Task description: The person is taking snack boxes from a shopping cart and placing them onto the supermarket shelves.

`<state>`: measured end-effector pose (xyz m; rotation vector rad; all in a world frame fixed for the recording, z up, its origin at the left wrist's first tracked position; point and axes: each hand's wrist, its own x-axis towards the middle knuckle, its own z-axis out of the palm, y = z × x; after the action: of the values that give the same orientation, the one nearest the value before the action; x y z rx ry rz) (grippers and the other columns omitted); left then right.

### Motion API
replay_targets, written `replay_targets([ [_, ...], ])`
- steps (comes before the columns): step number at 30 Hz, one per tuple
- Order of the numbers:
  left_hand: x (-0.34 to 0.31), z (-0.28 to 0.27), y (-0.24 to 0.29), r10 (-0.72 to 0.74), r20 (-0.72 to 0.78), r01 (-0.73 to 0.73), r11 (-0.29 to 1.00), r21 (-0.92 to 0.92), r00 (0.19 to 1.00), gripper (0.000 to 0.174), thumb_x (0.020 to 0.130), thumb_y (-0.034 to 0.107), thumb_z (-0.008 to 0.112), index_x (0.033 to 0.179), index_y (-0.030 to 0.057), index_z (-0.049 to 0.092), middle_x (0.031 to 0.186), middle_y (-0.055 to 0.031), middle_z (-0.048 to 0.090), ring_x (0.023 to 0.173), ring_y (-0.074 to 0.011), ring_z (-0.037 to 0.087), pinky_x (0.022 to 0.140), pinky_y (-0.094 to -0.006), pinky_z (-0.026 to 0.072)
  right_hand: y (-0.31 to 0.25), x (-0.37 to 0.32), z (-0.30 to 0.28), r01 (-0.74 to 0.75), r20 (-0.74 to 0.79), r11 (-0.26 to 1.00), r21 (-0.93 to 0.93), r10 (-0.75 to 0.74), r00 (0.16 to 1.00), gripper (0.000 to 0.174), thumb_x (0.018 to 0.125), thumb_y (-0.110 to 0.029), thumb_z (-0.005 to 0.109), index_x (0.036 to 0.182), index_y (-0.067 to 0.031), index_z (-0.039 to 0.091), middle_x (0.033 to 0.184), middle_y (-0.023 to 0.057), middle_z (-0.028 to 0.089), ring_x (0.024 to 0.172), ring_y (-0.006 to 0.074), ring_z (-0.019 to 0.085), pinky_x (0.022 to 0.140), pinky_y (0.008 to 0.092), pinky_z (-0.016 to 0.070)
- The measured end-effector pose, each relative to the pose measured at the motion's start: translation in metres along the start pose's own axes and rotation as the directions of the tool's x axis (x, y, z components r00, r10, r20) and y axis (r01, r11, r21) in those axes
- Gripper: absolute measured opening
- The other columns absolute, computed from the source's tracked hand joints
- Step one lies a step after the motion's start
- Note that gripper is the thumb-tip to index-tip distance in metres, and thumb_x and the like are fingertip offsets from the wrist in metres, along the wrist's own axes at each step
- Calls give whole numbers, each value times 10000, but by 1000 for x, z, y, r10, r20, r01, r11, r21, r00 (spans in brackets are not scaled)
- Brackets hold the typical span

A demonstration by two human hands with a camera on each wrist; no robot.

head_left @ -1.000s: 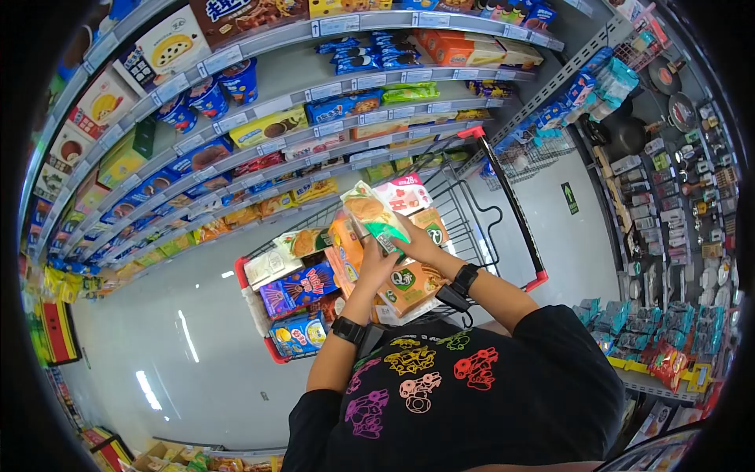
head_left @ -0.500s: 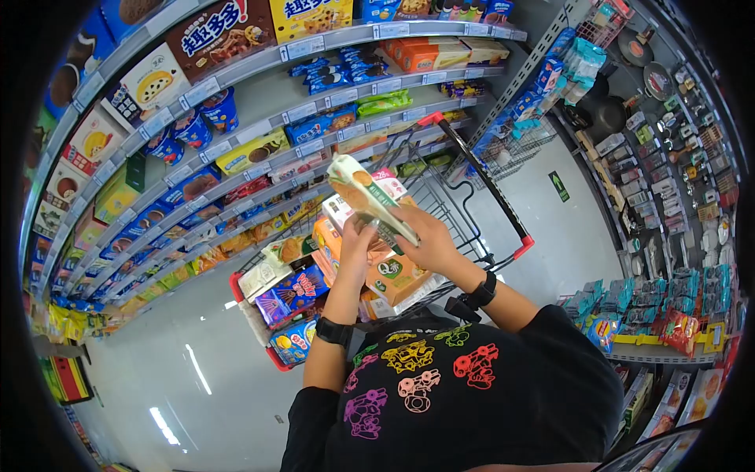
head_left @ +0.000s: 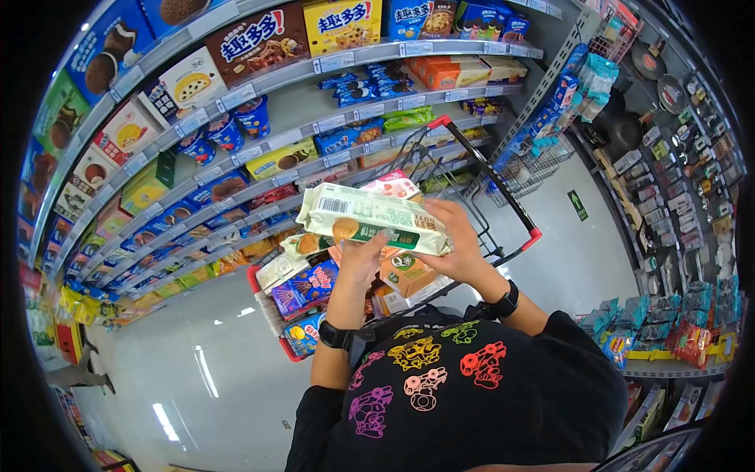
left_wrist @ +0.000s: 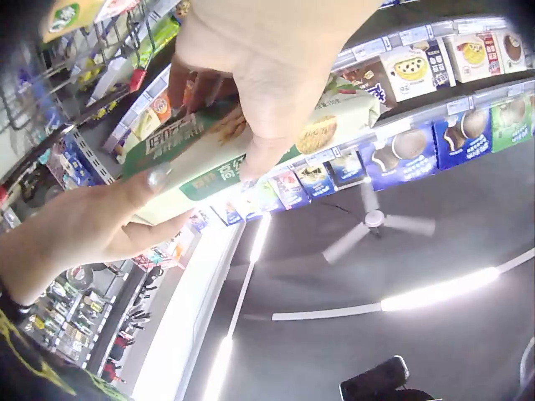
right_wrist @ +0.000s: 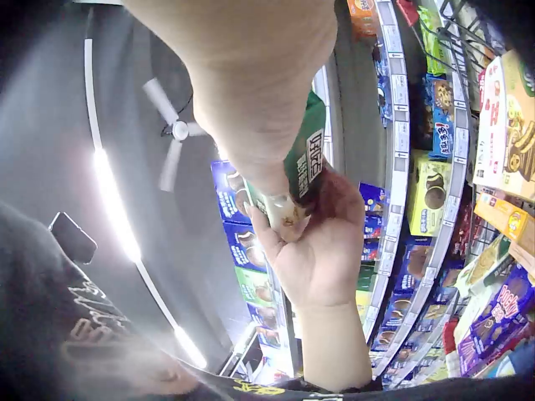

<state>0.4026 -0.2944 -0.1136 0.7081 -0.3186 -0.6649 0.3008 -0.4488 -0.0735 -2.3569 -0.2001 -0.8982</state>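
Both hands hold a pale green and white biscuit packet (head_left: pixel 370 216) above the shopping cart, its long side with a barcode and green label turned up in the head view. My left hand (head_left: pixel 360 259) grips its near edge, the thumb pressed on the label. At the other end, my right hand (head_left: pixel 460 244) grips the packet with the fingers over its far side. The left wrist view shows a round biscuit picture on the packet (left_wrist: pixel 318 134) beside the left thumb. In the right wrist view, my right forearm and hand hide much of it.
Below the packet, the cart (head_left: pixel 515 197) carries an orange box (head_left: pixel 405 271), a blue Pocky box (head_left: pixel 307 289), a blue snack pack (head_left: pixel 305 334) and a pink-and-white box (head_left: pixel 392 186). Biscuit shelves (head_left: pixel 259 141) run along the far side. Hanging kitchenware (head_left: pixel 676 173) lines the right.
The packet has turned from slanting to nearly level across the view, its barcode side now showing. Both hands have shifted with it, the right one moving out to the packet's right end.
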Motion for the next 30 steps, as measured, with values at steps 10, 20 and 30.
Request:
replay_targets([
  [10, -24, -20, 13, 44, 55, -40, 997, -69, 998, 527, 707, -9, 680, 1180, -7, 449, 1127, -119, 542, 1025, -225, 547, 888, -357, 445, -23, 11, -6, 17, 79, 994, 106, -26, 997, 775, 589, -227, 790, 1243, -57, 410, 1260, 173, 433, 1179, 350, 406, 972, 419, 341],
  [20, -47, 16, 39, 244, 299, -301, 939, 164, 923, 666, 609, 3, 757, 1203, 4, 456, 1171, -100, 526, 1075, -199, 506, 922, -334, 417, -38, -3, -12, 91, 156, 985, 145, -114, 981, 801, 596, -197, 765, 1273, -46, 364, 1255, 199, 410, 1175, 365, 402, 978, 416, 332],
  [30, -44, 50, -16, 54, 469, -131, 982, 134, 882, 739, 583, 169, 825, 1207, 30, 453, 1239, -123, 486, 1161, -261, 460, 984, -410, 374, -46, -67, -59, -12, -34, 997, -81, 9, 999, 703, 565, -157, 772, 1180, -16, 462, 1109, 167, 515, 985, 336, 507, 839, 383, 423],
])
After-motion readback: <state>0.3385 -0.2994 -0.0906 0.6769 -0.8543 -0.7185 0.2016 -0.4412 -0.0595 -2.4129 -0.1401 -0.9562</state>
